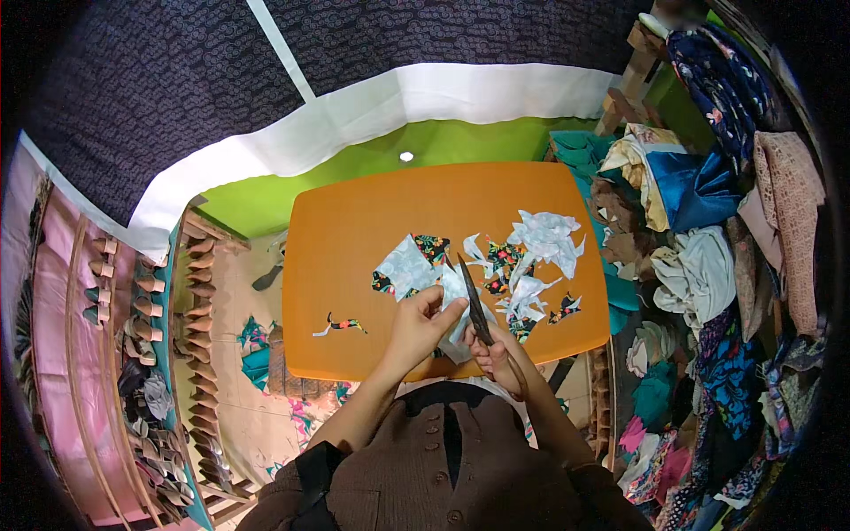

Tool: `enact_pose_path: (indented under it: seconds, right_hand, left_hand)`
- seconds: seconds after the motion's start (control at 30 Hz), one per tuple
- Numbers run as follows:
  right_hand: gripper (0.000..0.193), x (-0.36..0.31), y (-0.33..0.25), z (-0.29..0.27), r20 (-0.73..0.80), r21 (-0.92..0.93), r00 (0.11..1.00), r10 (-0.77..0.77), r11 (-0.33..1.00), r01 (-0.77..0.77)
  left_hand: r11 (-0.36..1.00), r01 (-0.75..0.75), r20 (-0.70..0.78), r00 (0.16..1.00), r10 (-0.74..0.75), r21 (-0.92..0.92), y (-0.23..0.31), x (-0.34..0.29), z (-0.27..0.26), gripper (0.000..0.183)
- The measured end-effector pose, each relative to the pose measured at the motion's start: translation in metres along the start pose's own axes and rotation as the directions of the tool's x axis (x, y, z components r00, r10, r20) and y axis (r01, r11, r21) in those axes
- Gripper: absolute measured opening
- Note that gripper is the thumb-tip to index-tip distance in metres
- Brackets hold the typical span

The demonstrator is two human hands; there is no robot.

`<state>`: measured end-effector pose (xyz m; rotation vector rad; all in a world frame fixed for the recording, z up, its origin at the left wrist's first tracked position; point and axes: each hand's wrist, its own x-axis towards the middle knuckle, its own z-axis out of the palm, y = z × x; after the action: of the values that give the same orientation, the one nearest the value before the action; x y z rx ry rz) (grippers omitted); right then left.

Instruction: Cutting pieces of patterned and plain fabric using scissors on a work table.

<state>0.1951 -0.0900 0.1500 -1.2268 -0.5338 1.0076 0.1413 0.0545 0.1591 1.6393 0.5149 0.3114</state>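
My left hand [420, 324] is closed, thumb against fingers, on a pale piece of fabric [453, 285] over the near middle of the table. In my right hand [499, 361] is a pair of dark scissors [475, 305], blades pointing away from me and slightly parted beside the fabric. Past my left hand lies a larger folded cloth [404, 269], pale on one side and black with a bright floral print on the other. Right of the scissors, pale scraps [546, 241] and floral scraps [505, 257] form a loose pile. My fingers hide part of the held fabric.
An orange table [354, 212] with rounded corners stands before me. A thin scrap [341, 326] lies at its left. Heaped fabrics [699, 274] crowd the right side. Racks of wooden shoe lasts [202, 354] stand at left, and a dark curtain [460, 44] with a white border hangs beyond.
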Motion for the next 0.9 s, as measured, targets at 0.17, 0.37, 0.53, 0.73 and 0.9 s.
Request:
enact_pose_path:
  seconds: [0.17, 0.37, 0.53, 0.73, 0.9]
  right_hand:
    - [0.074, -0.002, 0.003, -0.008, 0.017, -0.014, 0.999, 0.047, 0.999, -0.047]
    - [0.072, -0.002, -0.002, -0.008, 0.006, -0.079, 1.0, 0.031, 0.996, -0.03]
    - [0.071, -0.001, 0.001, -0.009, -0.028, -0.185, 1.0, 0.01, 0.983, -0.016]
    - [0.071, -0.001, 0.009, -0.01, -0.057, -0.338, 0.996, -0.07, 0.94, 0.047]
    - [0.071, 0.001, 0.005, -0.009, -0.052, -0.322, 0.997, -0.055, 0.946, 0.035]
  left_hand:
    - [1.0, -0.007, 0.011, 1.0, 0.007, 0.006, -0.002, 0.002, 0.0, 0.035]
    - [0.999, 0.03, 0.019, 0.999, -0.03, -0.035, 0.007, 0.0, -0.001, 0.025]
    - [0.971, 0.033, -0.007, 0.999, -0.036, -0.237, 0.008, 0.001, 0.003, 0.017]
    - [0.998, 0.056, -0.031, 0.998, -0.057, -0.04, 0.003, 0.004, 0.002, 0.021]
    - [0.998, 0.01, -0.03, 1.0, -0.008, 0.058, 0.01, 0.003, 0.001, 0.024]
